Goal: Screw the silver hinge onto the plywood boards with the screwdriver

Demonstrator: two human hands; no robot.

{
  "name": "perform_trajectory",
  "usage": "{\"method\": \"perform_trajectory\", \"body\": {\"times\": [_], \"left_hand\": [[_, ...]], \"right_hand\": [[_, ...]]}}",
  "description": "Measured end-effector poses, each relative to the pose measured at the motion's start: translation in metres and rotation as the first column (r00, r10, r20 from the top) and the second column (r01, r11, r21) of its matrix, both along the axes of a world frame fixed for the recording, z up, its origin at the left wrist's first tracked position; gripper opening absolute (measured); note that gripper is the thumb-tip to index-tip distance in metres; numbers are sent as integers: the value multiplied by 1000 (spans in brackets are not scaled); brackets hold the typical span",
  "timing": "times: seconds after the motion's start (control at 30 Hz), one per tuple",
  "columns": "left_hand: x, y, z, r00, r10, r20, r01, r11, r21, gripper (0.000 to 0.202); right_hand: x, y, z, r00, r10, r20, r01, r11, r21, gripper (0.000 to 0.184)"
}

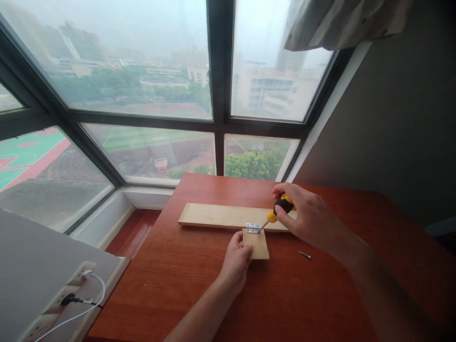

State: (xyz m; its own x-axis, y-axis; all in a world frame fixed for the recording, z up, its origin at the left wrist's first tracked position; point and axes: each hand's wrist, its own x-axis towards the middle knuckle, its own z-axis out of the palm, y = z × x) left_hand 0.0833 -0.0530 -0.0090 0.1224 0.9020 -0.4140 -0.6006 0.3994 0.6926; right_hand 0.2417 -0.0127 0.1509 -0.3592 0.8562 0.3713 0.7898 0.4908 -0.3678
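One long board (213, 216) lies on one table (171, 280). One left hand (237, 259) pinches, thumb and fingers together, one small wooden piece (261, 247) before it, with one metal hinge (253, 228) at its far edge. One screwdriver (283, 204), tip at the hinge, is clamped in one right hand (311, 216); one metal rod (304, 255) lies below.

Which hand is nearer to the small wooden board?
Left. The left hand grips the small wooden board; the right hand, on the screwdriver, is off to its right.
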Motion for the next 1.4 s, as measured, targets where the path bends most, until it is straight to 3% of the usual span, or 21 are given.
{"method": "perform_trajectory", "body": {"times": [0.3, 0.57, 0.73, 0.8, 0.97, 1.07, 1.17, 1.4], "left_hand": [[1, -1, 3, 999, 24, -41, -24, 1000, -4, 41], [0, -3, 9, 998, 30, -46, -31, 1000, -1, 39], [0, -4, 11, 999, 29, -45, -29, 1000, 7, 39], [-1, -4, 11, 999, 27, -37, -27, 1000, 9, 40], [-1, -5, 11, 999, 23, -29, -23, 1000, 11, 42], [-1, -4, 10, 999, 24, -44, -24, 1000, 1, 42], [-1, -4, 10, 998, 25, -52, -25, 1000, -2, 42], [-1, -4, 11, 998, 35, -47, -35, 999, 2, 42]], "right_hand": [[-2, 3, 1, 1000, -12, -5, 12, 1000, 0, 19], [0, 17, -4, 986, -134, 99, 128, 989, 69, 21], [3, 26, -8, 984, -161, 76, 155, 985, 74, 18], [4, 25, -7, 988, -143, 51, 140, 988, 59, 16], [7, 12, 1, 1000, 6, -25, -7, 999, -42, 31], [10, 6, 3, 997, -70, 10, 71, 996, -56, 19], [13, 5, 0, 988, -147, 37, 149, 988, -43, 18], [18, 2, -4, 986, -165, -12, 164, 985, -53, 17]]}}
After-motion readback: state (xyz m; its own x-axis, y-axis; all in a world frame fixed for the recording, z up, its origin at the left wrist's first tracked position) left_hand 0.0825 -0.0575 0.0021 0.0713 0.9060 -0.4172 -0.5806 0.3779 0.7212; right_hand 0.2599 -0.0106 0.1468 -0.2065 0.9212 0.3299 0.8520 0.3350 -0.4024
